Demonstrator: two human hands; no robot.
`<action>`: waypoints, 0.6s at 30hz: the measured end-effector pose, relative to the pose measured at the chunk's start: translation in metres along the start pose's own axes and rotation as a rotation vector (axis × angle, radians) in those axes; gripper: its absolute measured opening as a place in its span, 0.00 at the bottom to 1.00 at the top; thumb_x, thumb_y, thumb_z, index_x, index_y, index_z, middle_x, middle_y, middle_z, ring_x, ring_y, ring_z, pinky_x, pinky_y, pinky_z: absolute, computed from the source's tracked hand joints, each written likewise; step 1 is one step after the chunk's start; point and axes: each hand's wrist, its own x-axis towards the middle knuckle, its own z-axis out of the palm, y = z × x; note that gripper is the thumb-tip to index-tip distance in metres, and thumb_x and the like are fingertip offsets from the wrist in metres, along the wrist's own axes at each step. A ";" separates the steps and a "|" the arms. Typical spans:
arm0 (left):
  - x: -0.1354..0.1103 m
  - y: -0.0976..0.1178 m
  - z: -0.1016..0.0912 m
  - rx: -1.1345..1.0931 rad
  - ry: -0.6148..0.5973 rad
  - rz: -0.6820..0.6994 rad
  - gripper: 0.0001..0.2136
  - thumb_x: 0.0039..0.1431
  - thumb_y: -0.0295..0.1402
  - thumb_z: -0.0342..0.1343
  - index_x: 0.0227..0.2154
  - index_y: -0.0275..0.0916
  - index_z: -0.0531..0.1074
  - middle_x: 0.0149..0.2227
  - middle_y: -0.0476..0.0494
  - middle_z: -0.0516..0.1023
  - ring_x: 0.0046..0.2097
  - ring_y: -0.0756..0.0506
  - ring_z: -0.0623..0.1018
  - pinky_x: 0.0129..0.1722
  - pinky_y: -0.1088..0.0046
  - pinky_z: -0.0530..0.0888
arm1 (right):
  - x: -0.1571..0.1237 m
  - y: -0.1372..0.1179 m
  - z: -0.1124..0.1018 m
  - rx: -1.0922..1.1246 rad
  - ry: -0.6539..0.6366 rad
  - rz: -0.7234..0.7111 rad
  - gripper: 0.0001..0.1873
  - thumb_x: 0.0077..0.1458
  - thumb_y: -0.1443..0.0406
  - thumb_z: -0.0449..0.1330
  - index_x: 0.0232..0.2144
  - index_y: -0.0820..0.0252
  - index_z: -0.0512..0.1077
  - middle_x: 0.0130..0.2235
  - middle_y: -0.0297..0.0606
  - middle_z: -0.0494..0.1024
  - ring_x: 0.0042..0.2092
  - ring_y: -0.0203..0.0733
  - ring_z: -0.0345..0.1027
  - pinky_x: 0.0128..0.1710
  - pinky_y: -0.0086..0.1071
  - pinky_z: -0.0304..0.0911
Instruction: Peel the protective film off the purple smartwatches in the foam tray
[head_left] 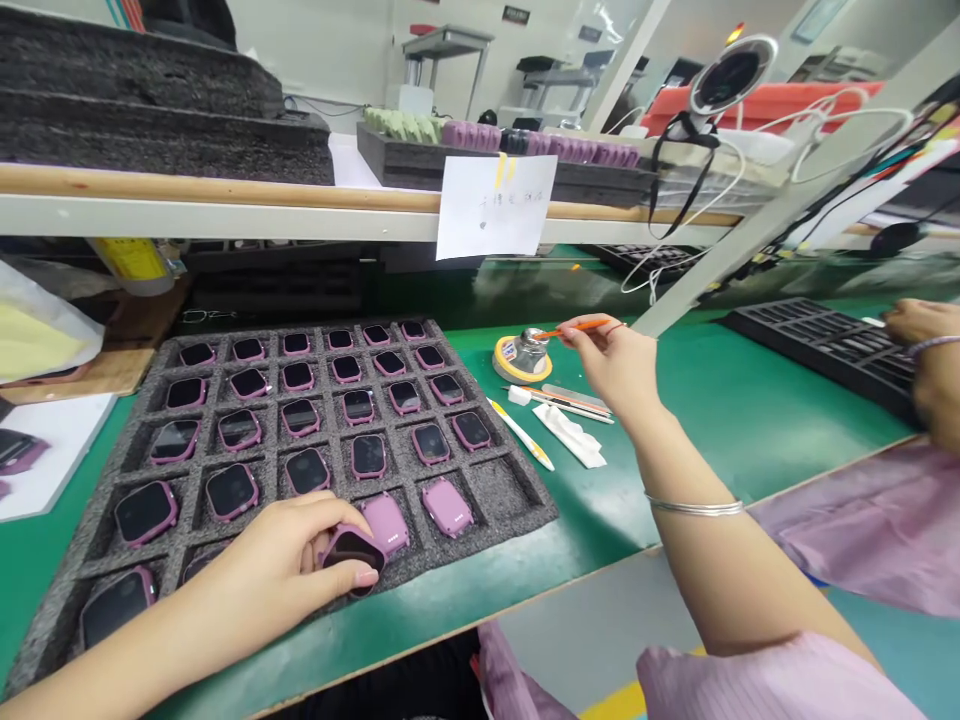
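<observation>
Near the counter's [450,595] front edge we have the foam tray [502,490] of watches, our left hand [289,545] over its near edge. That hand pinches one watch [356,550] between thumb and fingers, dark screen toward us. Our right hand [619,370] is past the tray's right edge, narrow grip on an orange stick [595,324]; stick tip at the top of the jar [532,350], jar inside a tape roll [525,377]. Whether the tip dips in, we can't tell.

Progress: two watches lie back-up [448,507], side by side in the tray's near row toward the right corner; others in view lie screen-up [367,455]. We'd call the batch partway, early if back-up means handled, but nothing visible settles which are done. Held one looks mid-step to us: stick apart from it.

Off the tray's right edge we note thin tools [574,400], a white packet [571,437] and a pen [522,435]. Toward the counter's right, another person's hand [919,325] is by a black tray [825,370].
</observation>
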 end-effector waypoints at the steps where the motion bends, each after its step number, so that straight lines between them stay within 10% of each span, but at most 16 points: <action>1: 0.000 -0.001 0.000 0.002 -0.001 0.012 0.12 0.58 0.45 0.58 0.40 0.45 0.78 0.30 0.52 0.69 0.28 0.50 0.64 0.28 0.75 0.60 | 0.001 -0.001 0.001 -0.014 -0.014 -0.002 0.05 0.57 0.69 0.60 0.32 0.58 0.76 0.36 0.41 0.83 0.39 0.46 0.79 0.44 0.38 0.71; 10: -0.002 0.002 -0.002 -0.064 0.016 0.028 0.13 0.57 0.46 0.62 0.39 0.44 0.79 0.28 0.53 0.67 0.29 0.50 0.65 0.30 0.75 0.62 | -0.008 -0.024 0.006 -0.059 -0.023 0.059 0.09 0.54 0.75 0.61 0.26 0.60 0.76 0.22 0.36 0.75 0.33 0.45 0.75 0.43 0.41 0.64; 15: -0.002 0.003 -0.002 -0.066 0.015 0.063 0.13 0.56 0.45 0.64 0.38 0.42 0.79 0.27 0.53 0.67 0.30 0.50 0.67 0.30 0.75 0.63 | -0.084 -0.074 0.016 0.186 0.047 -0.006 0.08 0.51 0.65 0.66 0.26 0.55 0.70 0.26 0.37 0.79 0.29 0.44 0.76 0.33 0.37 0.68; 18: -0.001 0.002 0.000 -0.053 0.033 0.097 0.12 0.56 0.43 0.64 0.37 0.40 0.79 0.27 0.52 0.69 0.31 0.50 0.68 0.31 0.74 0.63 | -0.146 -0.111 0.018 0.639 -0.406 -0.021 0.05 0.59 0.61 0.63 0.32 0.54 0.72 0.26 0.33 0.80 0.28 0.40 0.77 0.31 0.32 0.71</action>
